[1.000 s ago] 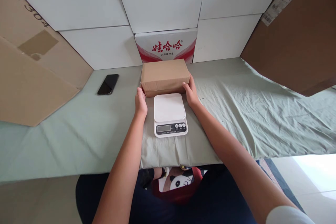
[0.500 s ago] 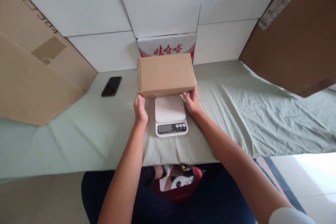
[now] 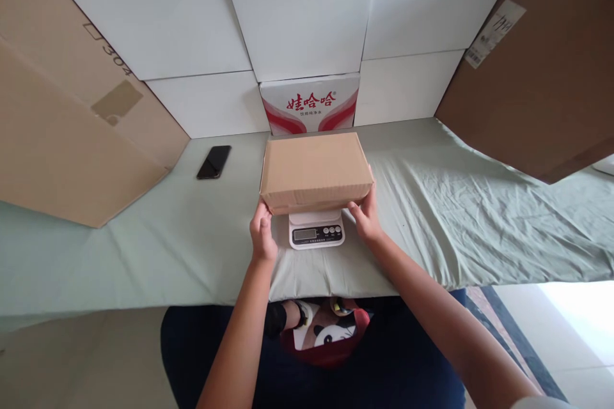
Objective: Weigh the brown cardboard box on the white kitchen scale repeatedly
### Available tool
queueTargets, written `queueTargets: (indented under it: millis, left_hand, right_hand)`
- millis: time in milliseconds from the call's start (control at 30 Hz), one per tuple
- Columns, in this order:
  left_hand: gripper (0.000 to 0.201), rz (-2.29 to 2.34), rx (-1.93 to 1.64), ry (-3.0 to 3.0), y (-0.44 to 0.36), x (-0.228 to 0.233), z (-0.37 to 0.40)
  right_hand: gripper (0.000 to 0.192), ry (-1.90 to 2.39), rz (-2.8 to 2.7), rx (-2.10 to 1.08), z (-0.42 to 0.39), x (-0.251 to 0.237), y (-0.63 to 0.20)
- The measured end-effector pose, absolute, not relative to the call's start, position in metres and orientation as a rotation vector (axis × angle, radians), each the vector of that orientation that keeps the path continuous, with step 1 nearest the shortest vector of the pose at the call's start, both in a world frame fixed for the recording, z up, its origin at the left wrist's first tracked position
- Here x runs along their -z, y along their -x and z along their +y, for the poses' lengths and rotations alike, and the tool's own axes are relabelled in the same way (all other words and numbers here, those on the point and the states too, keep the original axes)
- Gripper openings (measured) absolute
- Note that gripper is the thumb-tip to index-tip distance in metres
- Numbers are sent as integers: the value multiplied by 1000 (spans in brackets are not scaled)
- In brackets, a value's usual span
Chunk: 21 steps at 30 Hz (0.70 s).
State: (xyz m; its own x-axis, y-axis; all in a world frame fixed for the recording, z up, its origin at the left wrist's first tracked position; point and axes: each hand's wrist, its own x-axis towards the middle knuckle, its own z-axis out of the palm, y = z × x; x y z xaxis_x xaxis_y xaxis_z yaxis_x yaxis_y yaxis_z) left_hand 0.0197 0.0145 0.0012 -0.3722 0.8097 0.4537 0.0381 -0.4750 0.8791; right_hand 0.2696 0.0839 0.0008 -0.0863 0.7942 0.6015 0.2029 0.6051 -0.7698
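Note:
Between my two hands is a plain brown cardboard box (image 3: 316, 169), gripped at its near corners. My left hand (image 3: 263, 230) is closed on the near left corner, thumb in front and the other fingers partly hidden under the box. On the near right corner, my right hand (image 3: 366, 212) is closed the same way. A white digital kitchen scale (image 3: 317, 235) lies below, its display and buttons facing me. The box covers most of the scale's weighing plate; whether it touches the plate I cannot tell.
A black phone (image 3: 213, 162) lies to the left on the green cloth (image 3: 230, 204). White panels (image 3: 302, 22) and a red-and-white carton (image 3: 311, 104) stand behind. Large cardboard sheets flank both sides, left (image 3: 86, 121) and right (image 3: 532, 83). The cloth is wrinkled at right.
Both hands have brought the cardboard box down and toward me, over the scale's plate. The carton behind shows more fully. The view has shifted slightly.

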Motion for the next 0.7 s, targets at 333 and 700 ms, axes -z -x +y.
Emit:
queueTargets:
  millis: [333,700]
  left_hand:
    - [81,1235,-1881,-1203,-32,2,-10]
    - [74,1266,-1872,-1192,-29,1,-5]
  right_hand:
    - [86,879,-1621,-698,64,-1,-275]
    - [77,894,-1589,-705,68,-1,-272]
